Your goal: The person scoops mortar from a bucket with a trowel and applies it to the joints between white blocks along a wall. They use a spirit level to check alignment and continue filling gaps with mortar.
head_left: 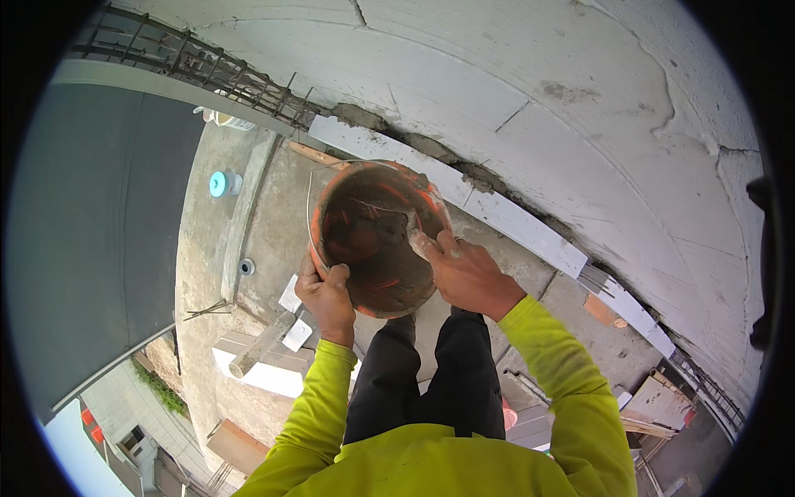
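Note:
An orange bucket (pixel 439 207) with a thin wire handle is tilted in front of me, its inside smeared with wet grey mortar (pixel 389 286). My left hand (pixel 325 300) is closed on the bucket's near left rim, the thumb over the edge. Over the right side of the opening, my right hand (pixel 464 267) grips a mortar-caked trowel (pixel 411 222). The trowel's neck reaches into the bucket, and its blade is hard to make out against the mortar.
A pale block wall (pixel 530 141) runs along the right, with white blocks (pixel 517 230) and mortar at its foot. Steel rebar (pixel 207 70) lies upper left. A cyan-lidded tub (pixel 222 184), a grey pipe (pixel 261 346) and white blocks (pixel 286 377) are on the concrete below.

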Available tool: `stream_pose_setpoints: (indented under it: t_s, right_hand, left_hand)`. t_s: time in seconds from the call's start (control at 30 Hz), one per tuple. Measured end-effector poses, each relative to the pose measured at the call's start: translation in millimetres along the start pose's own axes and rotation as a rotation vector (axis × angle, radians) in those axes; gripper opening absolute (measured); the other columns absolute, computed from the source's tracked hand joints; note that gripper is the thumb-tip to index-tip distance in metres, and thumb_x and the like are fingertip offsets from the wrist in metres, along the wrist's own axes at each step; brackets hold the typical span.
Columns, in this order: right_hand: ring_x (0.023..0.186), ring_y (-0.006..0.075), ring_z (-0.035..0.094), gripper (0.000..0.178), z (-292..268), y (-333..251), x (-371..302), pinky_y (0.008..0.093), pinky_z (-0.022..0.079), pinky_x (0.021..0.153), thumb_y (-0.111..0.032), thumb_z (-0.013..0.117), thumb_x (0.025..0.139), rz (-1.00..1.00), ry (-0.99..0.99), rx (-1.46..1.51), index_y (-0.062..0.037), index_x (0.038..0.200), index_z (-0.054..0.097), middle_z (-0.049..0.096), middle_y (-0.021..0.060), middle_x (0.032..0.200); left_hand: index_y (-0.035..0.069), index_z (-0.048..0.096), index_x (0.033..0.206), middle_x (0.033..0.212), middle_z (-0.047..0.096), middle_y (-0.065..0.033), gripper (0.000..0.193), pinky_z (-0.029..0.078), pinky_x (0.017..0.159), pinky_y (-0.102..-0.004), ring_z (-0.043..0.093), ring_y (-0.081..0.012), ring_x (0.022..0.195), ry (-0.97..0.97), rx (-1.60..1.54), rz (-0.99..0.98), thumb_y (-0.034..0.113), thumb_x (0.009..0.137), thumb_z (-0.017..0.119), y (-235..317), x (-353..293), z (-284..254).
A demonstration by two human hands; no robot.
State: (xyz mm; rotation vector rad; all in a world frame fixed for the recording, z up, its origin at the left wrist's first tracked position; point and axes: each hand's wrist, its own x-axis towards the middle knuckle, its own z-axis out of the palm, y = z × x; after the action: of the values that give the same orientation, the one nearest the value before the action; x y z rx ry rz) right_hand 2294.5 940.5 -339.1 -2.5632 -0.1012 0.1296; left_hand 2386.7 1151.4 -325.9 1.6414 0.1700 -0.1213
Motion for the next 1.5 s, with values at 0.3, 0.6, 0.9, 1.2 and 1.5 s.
stream_pose_setpoints:
  t_s: [0.3,0.6,0.9,1.2,1.5]
  right_hand:
    - [0.078,0.0380,0.068,0.057,-109.6,-157.6,-17.9,0.0467,0.056,0.068,-0.005,0.057,0.082,0.019,0.032,-0.037,0.0058,0.137,0.048,0.059,0.0227,0.099]
    - [0.088,0.0318,0.065,0.053,-152.5,-228.8,-14.8,0.0382,0.057,0.068,-0.011,0.060,0.082,-0.212,0.314,-0.466,0.0091,0.131,0.054,0.057,0.0181,0.096]
    - [0.090,0.0297,0.063,0.046,-137.0,-221.2,-15.4,0.0380,0.057,0.075,-0.011,0.061,0.082,-0.241,0.366,-0.511,0.0068,0.125,0.060,0.060,0.0184,0.099]
    - [0.083,0.0344,0.067,0.051,-147.7,-221.0,-65.9,0.0387,0.057,0.065,-0.006,0.057,0.083,0.007,0.411,-0.374,0.0109,0.130,0.052,0.059,0.0230,0.098]
    - [0.080,0.0348,0.067,0.053,-131.9,-235.5,-25.8,0.0415,0.057,0.067,-0.002,0.053,0.084,-0.059,0.400,-0.229,0.0114,0.135,0.047,0.058,0.0231,0.100]
  left_hand:
    - [-0.005,0.069,0.107,0.083,0.059,0.0042,0.037,0.041,0.063,-0.0194,0.049,-0.0040,0.070,-0.115,-0.092,0.311,-0.008,0.073,0.054,167.6,-34.4,-57.0]
    - [-0.006,0.067,0.116,0.085,0.061,0.0021,0.047,0.043,0.067,-0.0202,0.048,-0.0054,0.071,-0.097,-0.007,0.583,-0.004,0.070,0.055,233.9,-52.9,-71.1]
    - [-0.005,0.068,0.115,0.083,0.061,0.0009,0.046,0.045,0.064,-0.0219,0.050,-0.0059,0.070,-0.084,-0.010,0.600,-0.004,0.071,0.054,241.2,-58.6,-79.4]
    - [-0.007,0.066,0.119,0.101,0.068,-0.0038,0.048,0.050,0.079,-0.0237,0.062,-0.0107,0.086,0.035,0.011,0.673,-0.006,0.073,0.051,246.0,-54.1,-95.9]
    - [-0.006,0.067,0.117,0.096,0.067,-0.0022,0.046,0.050,0.078,-0.0239,0.061,-0.0102,0.084,-0.039,-0.017,0.759,-0.006,0.073,0.052,239.6,-49.7,-80.1]
